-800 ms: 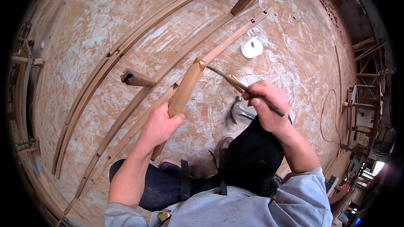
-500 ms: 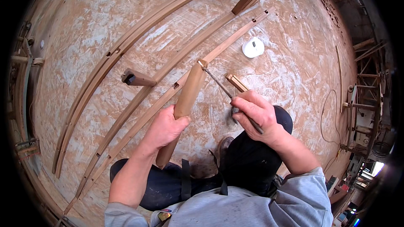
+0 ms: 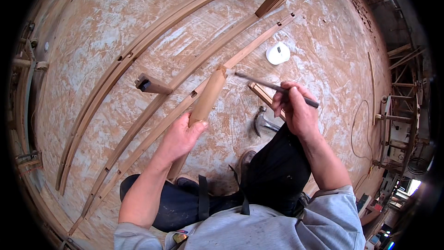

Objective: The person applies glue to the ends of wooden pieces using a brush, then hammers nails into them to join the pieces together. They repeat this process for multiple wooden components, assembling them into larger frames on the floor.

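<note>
My left hand [image 3: 181, 137] is wrapped round a thick, pale wooden piece [image 3: 209, 96], which slants up and away from my lap. Its far end has a cut tenon with a wet look. In my right hand [image 3: 298, 111] is a slim dark brush [image 3: 266, 83], held between thumb and fingers. The brush's pale tip points left, just to the right of the tenon end, with a small gap between them. Beyond the brush stands a round white tub [image 3: 277, 55] with a small dark item on top.
A claw hammer [image 3: 262, 122] and a short grooved wooden piece [image 3: 262, 94] lie by my right knee. Long curved rails with mortises [image 3: 194, 93] cross the board floor to the left. Two short posts [image 3: 155, 85] rise from one rail. Machinery and clutter line the right edge.
My right hand has lifted the brush off the tenon end and swung to the right, turning it flatter. The hammer now shows more fully. My left hand and the wooden piece have barely shifted.
</note>
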A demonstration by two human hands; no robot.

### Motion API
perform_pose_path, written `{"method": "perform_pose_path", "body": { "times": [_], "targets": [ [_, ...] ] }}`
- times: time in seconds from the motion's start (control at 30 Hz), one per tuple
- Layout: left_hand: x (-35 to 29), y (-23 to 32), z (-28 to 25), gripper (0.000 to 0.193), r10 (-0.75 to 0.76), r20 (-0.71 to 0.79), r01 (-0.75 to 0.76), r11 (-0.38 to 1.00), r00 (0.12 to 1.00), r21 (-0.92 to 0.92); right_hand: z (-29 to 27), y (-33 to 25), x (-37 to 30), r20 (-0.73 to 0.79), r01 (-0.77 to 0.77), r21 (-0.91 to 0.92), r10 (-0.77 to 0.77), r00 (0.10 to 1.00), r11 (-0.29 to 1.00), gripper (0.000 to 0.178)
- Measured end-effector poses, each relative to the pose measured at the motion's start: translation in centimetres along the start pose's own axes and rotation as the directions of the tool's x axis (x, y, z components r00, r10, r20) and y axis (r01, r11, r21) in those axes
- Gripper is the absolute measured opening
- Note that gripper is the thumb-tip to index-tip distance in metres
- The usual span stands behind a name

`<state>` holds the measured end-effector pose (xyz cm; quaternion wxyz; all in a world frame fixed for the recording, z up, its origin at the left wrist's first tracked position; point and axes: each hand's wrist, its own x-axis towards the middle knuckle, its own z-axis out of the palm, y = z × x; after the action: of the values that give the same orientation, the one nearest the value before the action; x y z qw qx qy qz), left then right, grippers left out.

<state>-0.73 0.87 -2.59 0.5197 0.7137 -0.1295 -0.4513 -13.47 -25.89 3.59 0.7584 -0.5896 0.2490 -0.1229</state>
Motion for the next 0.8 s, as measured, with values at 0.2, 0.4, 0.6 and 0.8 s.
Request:
{"method": "perform_pose_path", "body": {
  "times": [0.2, 0.4, 0.6, 0.8],
  "targets": [
    [-0.4, 0.3, 0.0, 0.049, 0.082, -0.084, -0.062, 0.974, 0.993, 0.218, 0.1, -0.5, -0.1, -0.016, 0.071, 0.052, -0.071, 0.997, 0.996, 0.028],
    [-0.8, 1.3, 0.4, 0.046, 0.233, -0.217, -0.055, 0.792, 0.948, 0.608, 0.2, -1.4, -0.6, -0.019, 0.071, -0.062, -0.073, 0.997, 0.995, 0.025],
    [-0.8, 0.9, 0.6, 0.041, 0.406, -0.244, -0.095, 0.656, 0.881, 0.748, 2.0, -2.1, -1.2, 0.259, 0.380, -0.523, -0.283, 0.924, 0.763, 0.014],
    [-0.8, 0.9, 0.6, 0.039, 0.495, -0.214, -0.105, 0.540, 0.842, 0.835, 2.6, -3.2, -1.7, 0.559, 0.590, -0.625, -0.236, 0.795, 0.511, 0.022]
  ]
}}
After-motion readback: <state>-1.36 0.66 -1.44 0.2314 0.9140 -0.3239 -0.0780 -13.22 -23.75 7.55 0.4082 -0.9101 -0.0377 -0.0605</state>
